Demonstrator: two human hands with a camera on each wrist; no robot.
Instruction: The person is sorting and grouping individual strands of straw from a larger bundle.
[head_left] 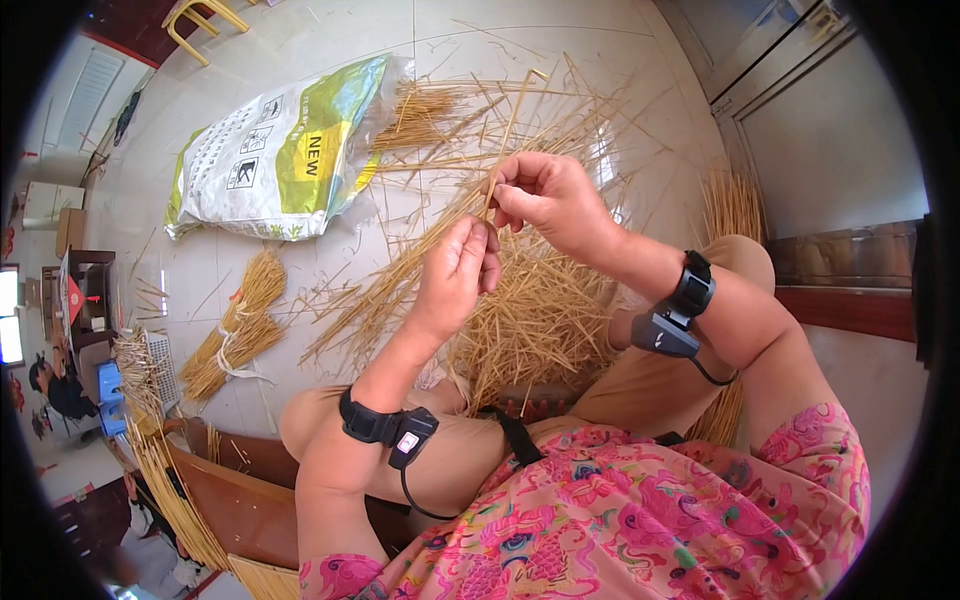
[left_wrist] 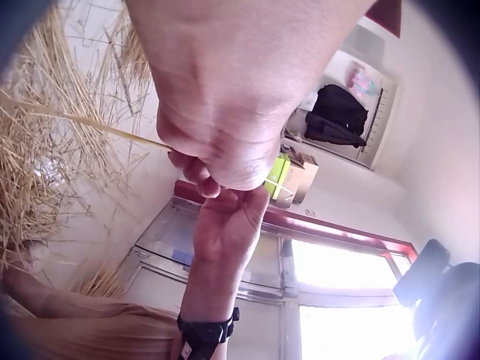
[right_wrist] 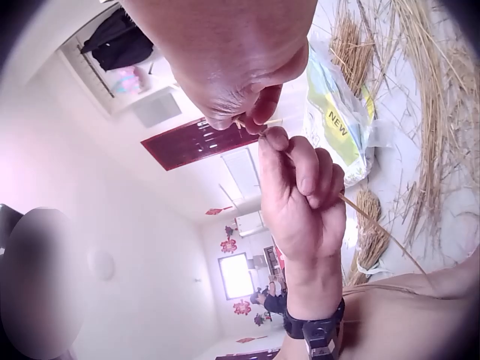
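The left hand (head_left: 455, 275) and right hand (head_left: 560, 205) meet in front of the body, fingertips close together. Both pinch a thin straw stalk (head_left: 512, 120), whose bent upper end rises past the right hand in the head view. From the left hand (right_wrist: 304, 195) the stalk's other part (right_wrist: 390, 238) trails down in the right wrist view, running beneath curled fingers. In the left wrist view the stalk (left_wrist: 112, 130) sticks out beside the near hand. Below the hands a pile of loose straw (head_left: 530, 310) lies on the floor.
A white and green bag (head_left: 265, 150) lies at the upper left, with a straw bundle (head_left: 415, 115) at its mouth. Tied bundles (head_left: 240, 325) lie below it. Upright straw (head_left: 733, 205) stands by the metal door (head_left: 830, 140). A yellow stool (head_left: 205, 20) is at the top.
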